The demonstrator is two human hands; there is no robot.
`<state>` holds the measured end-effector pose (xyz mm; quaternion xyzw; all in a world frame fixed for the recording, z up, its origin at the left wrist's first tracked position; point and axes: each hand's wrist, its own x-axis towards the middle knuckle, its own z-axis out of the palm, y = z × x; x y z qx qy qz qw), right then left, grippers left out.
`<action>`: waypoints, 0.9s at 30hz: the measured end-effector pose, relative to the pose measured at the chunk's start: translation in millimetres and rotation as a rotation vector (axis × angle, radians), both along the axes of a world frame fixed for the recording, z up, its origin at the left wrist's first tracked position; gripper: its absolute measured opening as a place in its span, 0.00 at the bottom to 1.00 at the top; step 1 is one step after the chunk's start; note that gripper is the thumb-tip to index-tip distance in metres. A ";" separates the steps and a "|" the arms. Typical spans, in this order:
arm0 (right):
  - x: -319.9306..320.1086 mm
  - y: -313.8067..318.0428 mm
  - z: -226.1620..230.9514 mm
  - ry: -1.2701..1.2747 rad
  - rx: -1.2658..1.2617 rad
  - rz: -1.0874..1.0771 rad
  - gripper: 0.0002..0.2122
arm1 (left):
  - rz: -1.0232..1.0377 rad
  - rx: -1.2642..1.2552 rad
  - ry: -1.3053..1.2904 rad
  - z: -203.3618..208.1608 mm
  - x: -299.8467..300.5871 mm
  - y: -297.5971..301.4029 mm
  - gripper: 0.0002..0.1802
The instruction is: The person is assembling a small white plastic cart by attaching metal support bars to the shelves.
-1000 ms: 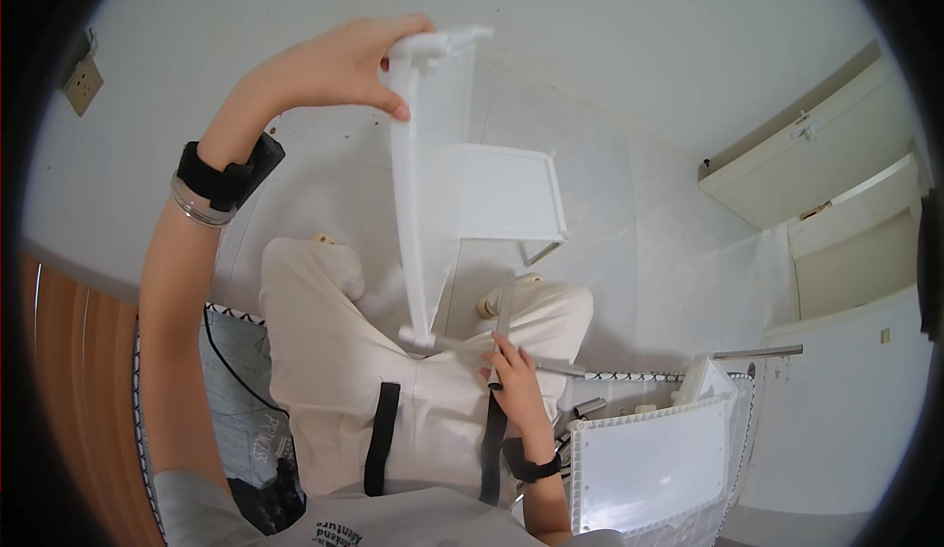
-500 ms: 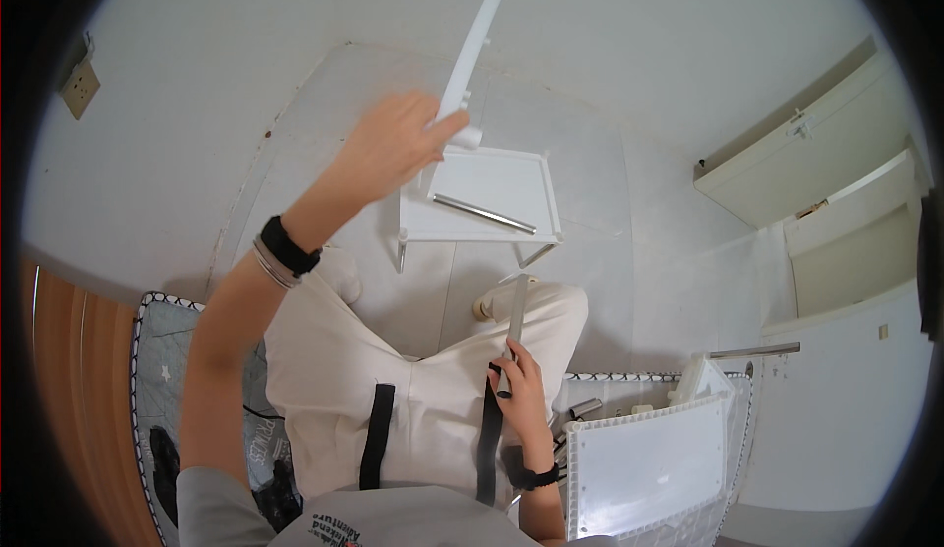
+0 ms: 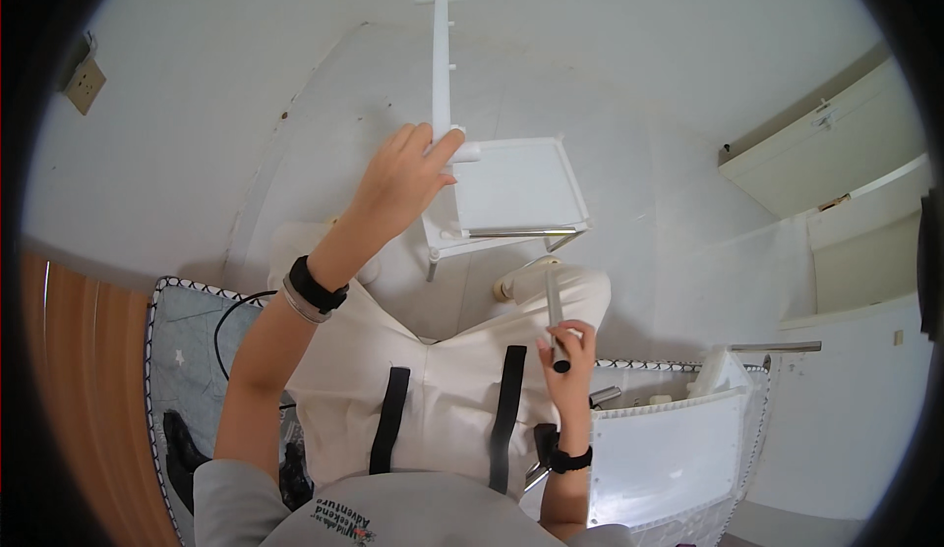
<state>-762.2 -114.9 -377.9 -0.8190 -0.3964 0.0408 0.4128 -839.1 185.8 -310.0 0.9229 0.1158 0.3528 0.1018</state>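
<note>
Held up in front of me is a white plastic frame bar (image 3: 442, 65), upright, with a crosspiece at each end and small pegs along its right side. My left hand (image 3: 401, 181) is closed round its lower end. My right hand (image 3: 571, 355), lower and to the right, grips a silver metal tube (image 3: 554, 296) over my right thigh; a dark opening or cap shows at its near end. Beyond the left hand a small white shelf unit (image 3: 516, 178) stands on metal legs on the floor. A second metal tube (image 3: 521, 233) lies along its near edge.
At my right, on the padded seat with a patterned edge, are a white panel (image 3: 669, 459), a white corner piece (image 3: 723, 370) and several metal tubes (image 3: 607, 396). A black cable (image 3: 222, 336) curves at my left. Wall socket (image 3: 85, 87) far left; white cabinet (image 3: 831, 129) right.
My left hand has turned the white bar more upright and moved it slightly lower. My right hand, still on the tube, has shifted right and up in view. The whole view has shifted a little.
</note>
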 end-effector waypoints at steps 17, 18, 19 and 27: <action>48.1 26.0 87.1 0.528 0.984 -0.080 0.15 | -0.004 -0.076 0.102 5.8 -6.5 -40.2 0.17; 50.3 24.2 86.7 0.527 0.981 -0.079 0.15 | -0.006 -0.077 0.127 6.5 -7.0 -42.9 0.16; 54.4 21.0 85.4 0.566 1.025 -0.062 0.14 | -0.001 -0.078 0.152 6.4 -8.9 -43.8 0.16; 72.8 -0.7 73.6 0.761 1.290 -0.044 0.14 | -0.008 -0.102 0.117 3.2 -14.2 -45.3 0.15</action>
